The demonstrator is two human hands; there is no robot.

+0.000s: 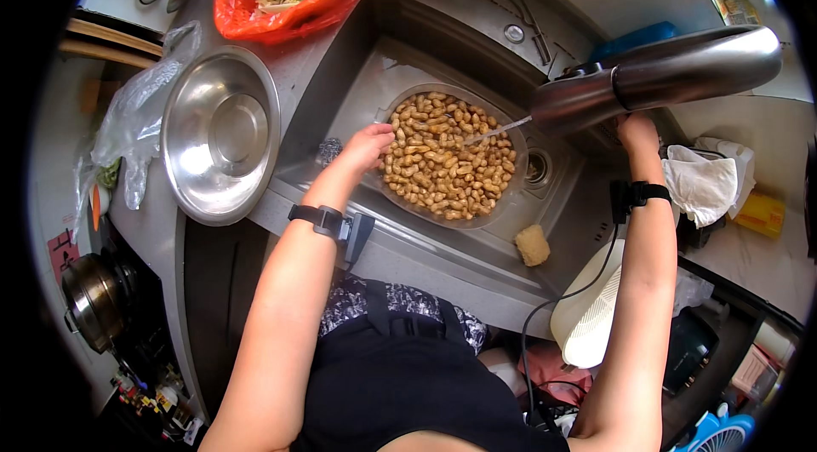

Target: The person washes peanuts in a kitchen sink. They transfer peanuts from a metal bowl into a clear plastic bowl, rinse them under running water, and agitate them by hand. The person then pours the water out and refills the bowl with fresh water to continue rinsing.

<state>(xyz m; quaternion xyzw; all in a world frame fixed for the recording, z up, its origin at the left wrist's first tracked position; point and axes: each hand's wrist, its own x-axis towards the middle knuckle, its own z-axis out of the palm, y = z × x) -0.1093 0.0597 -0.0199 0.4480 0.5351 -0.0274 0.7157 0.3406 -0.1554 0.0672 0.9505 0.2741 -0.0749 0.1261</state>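
Observation:
A large round basin (523,152) filled with unshelled peanuts (447,155) in water sits in the sink (396,62). From the metal faucet (574,97) a thin stream of water runs onto the peanuts. My left hand (372,147) is at the basin's left rim, fingers over the edge; its grip is partly hidden. Beyond the faucet's underside, at the right side of the sink, is my right hand (637,133), its fingers mostly hidden, so what it touches cannot be told. A yellowish sponge (532,245) lies in the sink near the front, and a steel scrubber (329,150) at the left.
A steel bowl (220,133) stands on the left counter, beside a clear plastic bag (137,113). Behind it is a red bag-lined basket (287,24) with green onions and sprouts. White cloths (699,184) lie at the right. A cream plastic basket (590,311) stands near my right forearm.

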